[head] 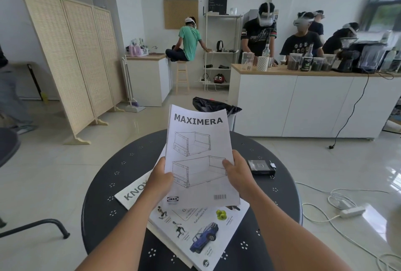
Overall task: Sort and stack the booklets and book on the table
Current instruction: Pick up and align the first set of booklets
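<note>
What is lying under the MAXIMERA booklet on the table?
Below the held MAXIMERA booklet lie a colourful book showing a blue car and a KNOX booklet. Their covered parts cannot be seen.

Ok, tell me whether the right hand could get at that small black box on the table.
Probably yes. The black box lies uncovered just beside the right hand, but that hand is gripping the MAXIMERA booklet and would have to let go first.

A small black box (261, 167) lies on the right side of the round dark table (121, 175). Beyond it a black bin bag (213, 105) sits near a white counter (303, 101) crowded with jars and bottles. A folding wicker screen (71, 57) stands at left; a power strip (352, 212) lies on the floor.
</note>
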Demonstrator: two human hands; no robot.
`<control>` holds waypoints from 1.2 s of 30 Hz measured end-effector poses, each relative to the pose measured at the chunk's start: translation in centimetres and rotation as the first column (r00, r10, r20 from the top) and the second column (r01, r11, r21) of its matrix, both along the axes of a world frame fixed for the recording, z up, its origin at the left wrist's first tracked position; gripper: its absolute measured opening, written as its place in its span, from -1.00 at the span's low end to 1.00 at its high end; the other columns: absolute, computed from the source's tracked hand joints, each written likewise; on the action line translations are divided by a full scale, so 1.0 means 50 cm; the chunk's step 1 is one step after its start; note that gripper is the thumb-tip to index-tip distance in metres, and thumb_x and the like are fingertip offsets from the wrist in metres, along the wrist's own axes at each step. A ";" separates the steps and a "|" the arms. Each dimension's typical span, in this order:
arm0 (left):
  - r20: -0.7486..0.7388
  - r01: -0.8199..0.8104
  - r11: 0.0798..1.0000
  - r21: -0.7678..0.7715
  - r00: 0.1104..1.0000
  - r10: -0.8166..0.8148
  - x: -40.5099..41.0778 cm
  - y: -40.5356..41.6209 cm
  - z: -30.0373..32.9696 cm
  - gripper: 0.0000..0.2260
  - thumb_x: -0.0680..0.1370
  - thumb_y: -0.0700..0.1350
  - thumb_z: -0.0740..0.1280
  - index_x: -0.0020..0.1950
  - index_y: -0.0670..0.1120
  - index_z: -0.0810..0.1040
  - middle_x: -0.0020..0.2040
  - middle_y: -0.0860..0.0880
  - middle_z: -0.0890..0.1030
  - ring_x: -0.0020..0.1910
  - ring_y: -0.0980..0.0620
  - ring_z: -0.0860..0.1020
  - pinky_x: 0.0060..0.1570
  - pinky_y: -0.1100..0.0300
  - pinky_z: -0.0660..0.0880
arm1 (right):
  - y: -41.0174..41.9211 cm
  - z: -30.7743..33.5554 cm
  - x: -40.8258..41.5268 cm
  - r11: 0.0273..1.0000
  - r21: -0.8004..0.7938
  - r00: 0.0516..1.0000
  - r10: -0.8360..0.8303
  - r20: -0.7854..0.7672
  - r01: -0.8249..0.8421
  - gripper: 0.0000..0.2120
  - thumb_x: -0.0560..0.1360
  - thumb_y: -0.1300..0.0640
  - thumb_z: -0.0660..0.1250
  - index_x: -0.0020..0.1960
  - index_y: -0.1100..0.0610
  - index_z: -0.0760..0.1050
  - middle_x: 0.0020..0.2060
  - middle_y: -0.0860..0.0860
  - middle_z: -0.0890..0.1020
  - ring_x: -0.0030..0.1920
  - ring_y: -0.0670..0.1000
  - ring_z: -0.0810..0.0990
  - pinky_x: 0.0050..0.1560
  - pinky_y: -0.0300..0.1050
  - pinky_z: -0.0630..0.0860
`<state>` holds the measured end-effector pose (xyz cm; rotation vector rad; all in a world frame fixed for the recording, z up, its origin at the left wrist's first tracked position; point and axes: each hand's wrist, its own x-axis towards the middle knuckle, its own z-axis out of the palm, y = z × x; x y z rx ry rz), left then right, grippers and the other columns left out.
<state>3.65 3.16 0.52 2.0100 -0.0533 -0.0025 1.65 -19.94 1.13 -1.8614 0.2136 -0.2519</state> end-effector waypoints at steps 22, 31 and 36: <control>0.001 -0.172 0.721 0.671 0.973 0.232 0.126 0.013 -0.062 -0.57 0.58 0.10 0.27 0.35 -0.12 0.39 0.31 -0.11 0.52 0.29 -0.17 0.41 0.22 -0.12 0.37 | -0.031 -0.104 0.071 0.993 0.081 0.977 -0.069 -0.200 0.087 -0.81 0.66 0.19 0.20 0.18 0.04 0.54 0.01 0.02 0.71 -0.02 0.11 0.72 0.04 0.15 0.68; -0.122 -0.190 0.752 0.631 0.933 0.339 0.163 0.027 -0.048 -0.62 0.44 0.03 0.48 0.15 -0.10 0.48 0.19 -0.15 0.53 0.19 -0.18 0.44 0.10 -0.02 0.46 | -0.029 -0.104 0.069 0.995 0.066 0.973 -0.055 -0.224 0.071 -0.83 0.66 0.18 0.20 0.17 0.02 0.51 0.02 0.01 0.70 -0.03 0.09 0.72 -0.05 0.05 0.69; -0.132 -0.169 0.937 0.307 0.967 0.218 0.158 0.035 -0.058 -0.76 0.50 -0.25 0.37 0.14 -0.13 0.47 0.10 -0.12 0.61 0.00 -0.11 0.58 -0.33 0.19 0.50 | -0.029 -0.100 0.069 0.996 0.059 0.974 -0.059 -0.218 0.074 -0.82 0.66 0.18 0.19 0.17 0.02 0.52 0.01 -0.01 0.70 -0.04 0.06 0.71 -0.17 -0.08 0.63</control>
